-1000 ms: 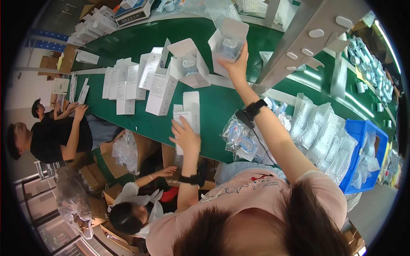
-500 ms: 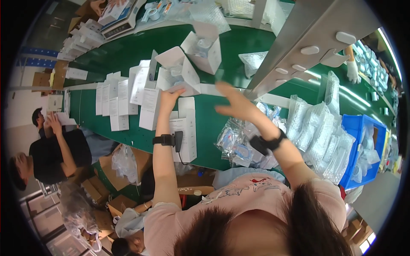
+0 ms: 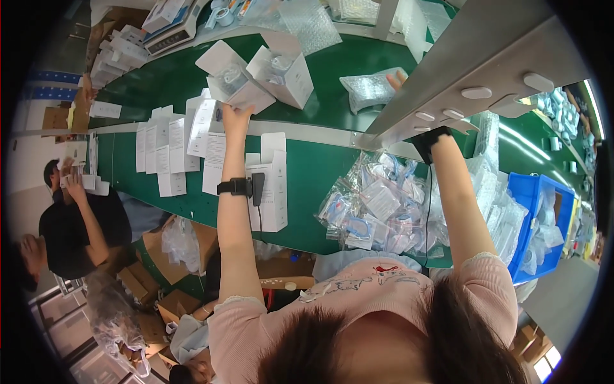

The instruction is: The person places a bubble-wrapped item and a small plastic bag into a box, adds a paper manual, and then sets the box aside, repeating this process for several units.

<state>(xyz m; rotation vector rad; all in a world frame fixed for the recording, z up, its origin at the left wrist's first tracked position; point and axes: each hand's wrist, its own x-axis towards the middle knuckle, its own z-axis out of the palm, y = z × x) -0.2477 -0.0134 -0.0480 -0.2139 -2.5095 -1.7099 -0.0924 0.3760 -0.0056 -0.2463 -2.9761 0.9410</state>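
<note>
Left hand (image 3: 235,118) grips an open white carton (image 3: 231,83) on the green belt (image 3: 173,77); right hand (image 3: 398,80), mostly hidden behind the metal rail (image 3: 473,70), touches a bubble-wrap pouch (image 3: 371,89), grip undeterminable; blind reach risks fumbling the pouch.

Bright, even overhead light falls on the green belt (image 3: 320,70), leaving soft shadows. Beyond it toward the rim, straight edges bow and blur into black. Glare glints off the plastic bags (image 3: 377,205) below the belt.
</note>
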